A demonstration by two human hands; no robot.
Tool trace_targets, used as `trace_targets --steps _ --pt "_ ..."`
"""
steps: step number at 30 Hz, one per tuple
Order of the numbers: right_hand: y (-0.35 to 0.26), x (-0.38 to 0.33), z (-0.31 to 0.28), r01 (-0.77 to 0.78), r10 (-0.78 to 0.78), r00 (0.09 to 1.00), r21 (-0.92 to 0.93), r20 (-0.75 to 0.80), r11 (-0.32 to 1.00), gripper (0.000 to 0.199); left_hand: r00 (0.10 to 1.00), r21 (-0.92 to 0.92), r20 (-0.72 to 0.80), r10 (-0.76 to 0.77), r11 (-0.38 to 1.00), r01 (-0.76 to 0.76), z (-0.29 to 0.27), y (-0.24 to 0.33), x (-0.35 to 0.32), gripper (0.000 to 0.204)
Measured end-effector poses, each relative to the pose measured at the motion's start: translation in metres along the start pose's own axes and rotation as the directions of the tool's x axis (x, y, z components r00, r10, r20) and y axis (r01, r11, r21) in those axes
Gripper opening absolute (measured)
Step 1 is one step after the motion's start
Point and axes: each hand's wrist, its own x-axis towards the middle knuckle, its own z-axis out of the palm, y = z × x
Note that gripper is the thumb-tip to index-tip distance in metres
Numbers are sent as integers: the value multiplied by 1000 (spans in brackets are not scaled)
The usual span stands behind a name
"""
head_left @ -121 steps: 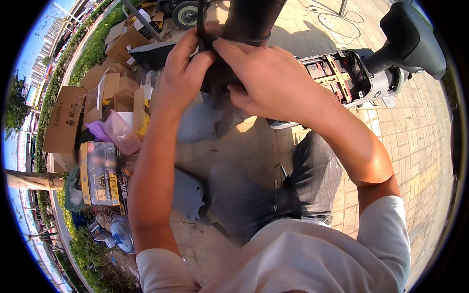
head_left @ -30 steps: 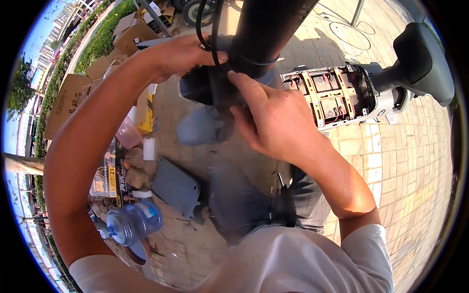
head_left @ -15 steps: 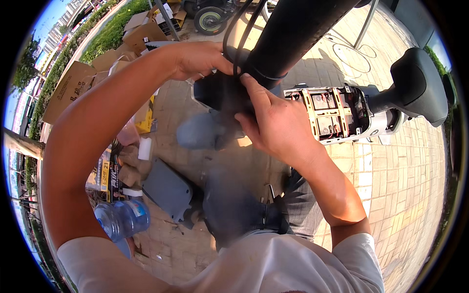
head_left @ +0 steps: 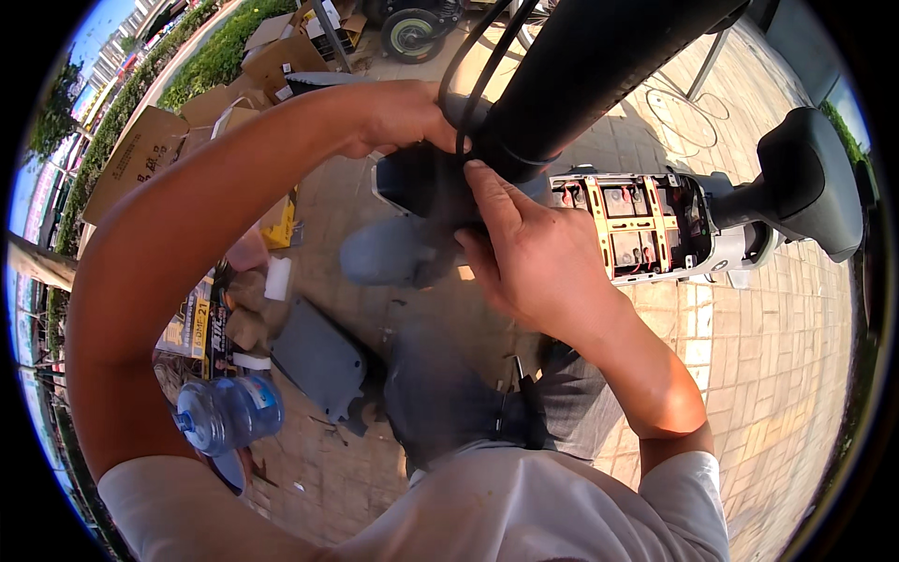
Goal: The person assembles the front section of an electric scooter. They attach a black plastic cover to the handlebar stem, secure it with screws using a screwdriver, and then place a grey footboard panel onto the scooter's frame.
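A thick black steering column (head_left: 585, 70) of a scooter rises toward the upper right. Two black cables (head_left: 479, 75) loop down along its left side to its base. My left hand (head_left: 407, 117) reaches round from the left, its thumb side closed at the lower cables; its other fingers are partly hidden. From the right, my right hand (head_left: 538, 244) stretches its index finger against the cables' lower end, with the thumb held apart below. Under both hands sits a dark front part (head_left: 407, 183) of the scooter, in shadow.
The scooter's uncovered deck (head_left: 632, 225) shows a metal frame over batteries, with a black saddle (head_left: 810, 173) behind. A grey panel (head_left: 320, 361) and a blue water bottle (head_left: 229, 409) lie at left, near cardboard boxes (head_left: 145, 164). A wheel (head_left: 412, 36) stands at the back.
The view has shifted slightly, so the column and deck appear a little farther right. Both hands stay at the cables, the right fingertip still pressed near their lower end.
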Motion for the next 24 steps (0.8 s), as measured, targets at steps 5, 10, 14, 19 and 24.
trace_targets --steps 5,10,14,19,24 --pt "-1 -3 -4 -89 83 993 71 81 994 53 1000 -16 -13 17 1000 -17 0 -4 2 31" --pt "-3 -7 -2 -97 96 990 9 106 995 57 1000 79 -25 -16 997 18 1 -6 5 45" --pt "-4 -15 -6 -60 59 994 12 88 998 60 1000 -19 -9 10 1000 -11 2 0 -5 31" --pt "-1 -26 -5 -122 115 989 76 95 990 66 997 -39 -58 54 998 -56 10 -6 -9 41" --pt "4 -28 2 -99 90 993 132 71 986 74 990 -248 -100 100 961 -123 17 -28 -2 54"
